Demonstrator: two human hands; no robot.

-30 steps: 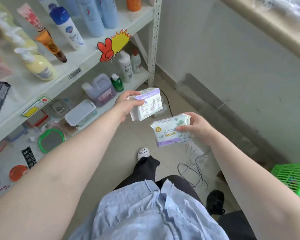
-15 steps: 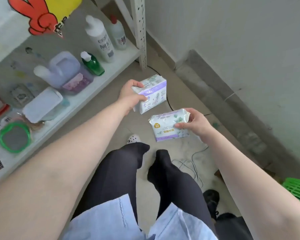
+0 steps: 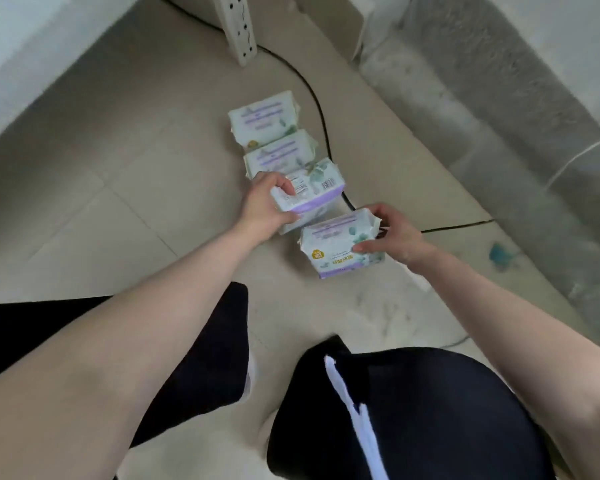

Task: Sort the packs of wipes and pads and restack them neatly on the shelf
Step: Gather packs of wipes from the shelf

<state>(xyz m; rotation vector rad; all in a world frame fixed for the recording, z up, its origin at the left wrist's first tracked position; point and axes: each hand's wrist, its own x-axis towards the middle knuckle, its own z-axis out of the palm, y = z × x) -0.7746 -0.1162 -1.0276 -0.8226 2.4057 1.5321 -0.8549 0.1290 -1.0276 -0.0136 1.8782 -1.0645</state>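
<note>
Both hands have dropped from shelf height to the floor — left hand gripping one pack, right hand another pack — extending the sorted row of packs.

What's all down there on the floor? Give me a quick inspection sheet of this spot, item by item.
Surface: beige tiled floor, whitish smears near the right arm.
Job's things: two packs on the floor; a third pack and a fourth pack are held.
Clutter: blue-green smudge.
Grippers: left hand grips the third pack; right hand grips the fourth.
Cables: black cable beside the packs.
Surroundings: white shelf post, grey concrete ledge.
</note>
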